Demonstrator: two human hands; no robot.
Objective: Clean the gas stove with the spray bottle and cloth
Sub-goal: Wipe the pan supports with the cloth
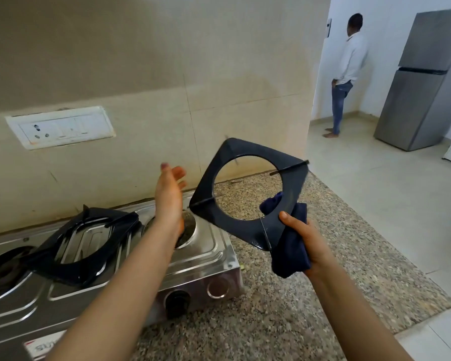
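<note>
The step in hand looks like wiping the removable parts. The right hand (pixel 301 238) holds a black square pan support (pixel 245 227) up in the air, tilted, to the right of the gas stove (pixel 206 246) and above the speckled surface (pixel 271 308). Its grip is closed round one corner of the frame, with the dark blue cloth (pixel 294 254) bunched between palm and metal; a fold of cloth pokes through the round opening. The left hand (pixel 169 188) hovers over the stove's right side with its fingers spread and straight, holding nothing and apart from the lifted frame. Below that wrist the right burner (pixel 189 222) sits uncovered in its steel well. A second pan support (pixel 123 222) lies askew across the stove top between the burners, not seated. The spray bottle is not in view, so I cannot tell where it stands. The next move probably calls for the free hand to steady the far edge of the lifted frame, so the cloth can be drawn along its bars and rim. Otherwise the frame must be set back squarely over the bare burner. Its thin prongs could catch the cloth, and the one-corner hold leaves the frame liable to swing.
</note>
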